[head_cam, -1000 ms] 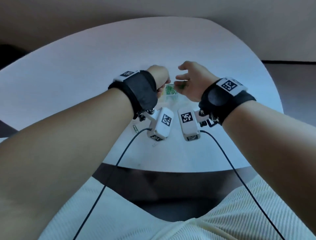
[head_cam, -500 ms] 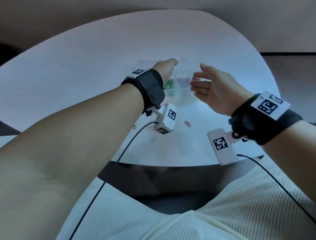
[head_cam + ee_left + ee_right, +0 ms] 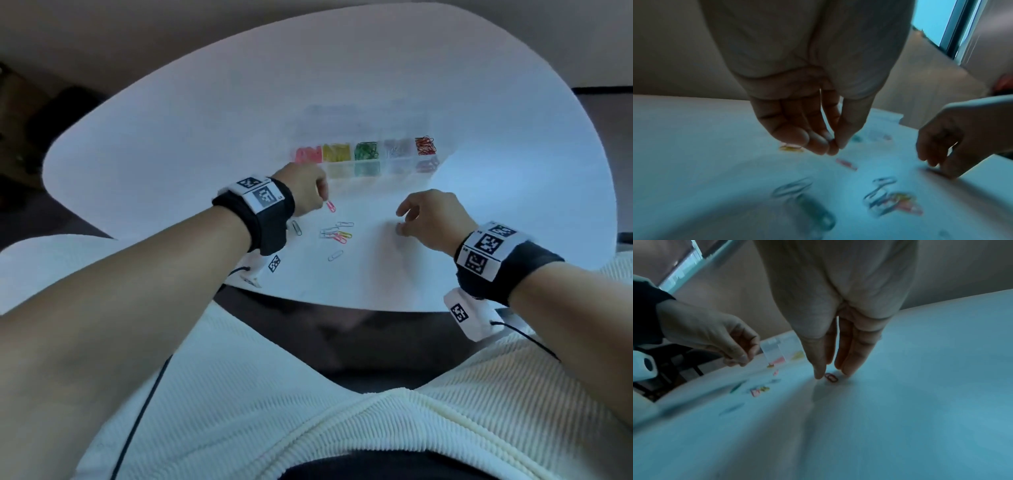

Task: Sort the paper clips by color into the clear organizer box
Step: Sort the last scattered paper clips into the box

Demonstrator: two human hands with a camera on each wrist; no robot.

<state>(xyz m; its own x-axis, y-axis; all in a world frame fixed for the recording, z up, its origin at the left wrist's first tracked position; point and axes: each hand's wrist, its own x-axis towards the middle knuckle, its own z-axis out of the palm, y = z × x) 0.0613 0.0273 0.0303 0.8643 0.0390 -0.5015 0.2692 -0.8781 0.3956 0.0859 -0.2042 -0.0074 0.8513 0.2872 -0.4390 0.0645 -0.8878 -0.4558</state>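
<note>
The clear organizer box [image 3: 397,163] sits at mid-table, its compartments holding pink, yellow, green, silver and red clips. My left hand [image 3: 323,202] hangs just above a loose pink clip [image 3: 331,206], fingertips drawn close together and holding nothing in the left wrist view [image 3: 835,146], where the same pink clip [image 3: 845,164] lies below them. My right hand [image 3: 400,228] has thumb and fingers straight down on the table on either side of a red clip [image 3: 831,377], not pinching it. A small pile of mixed clips [image 3: 334,233] lies between the hands.
Single silver clips [image 3: 336,255] and a grey clip [image 3: 296,228] lie near the white table's front edge [image 3: 342,305]. Wrist camera cables trail over my lap. The box's open lid [image 3: 359,120] lies behind the compartments.
Both hands have come back from the organizer box to the loose clips near the front edge. The left hand dropped toward the pink clip, the right onto the red one.
</note>
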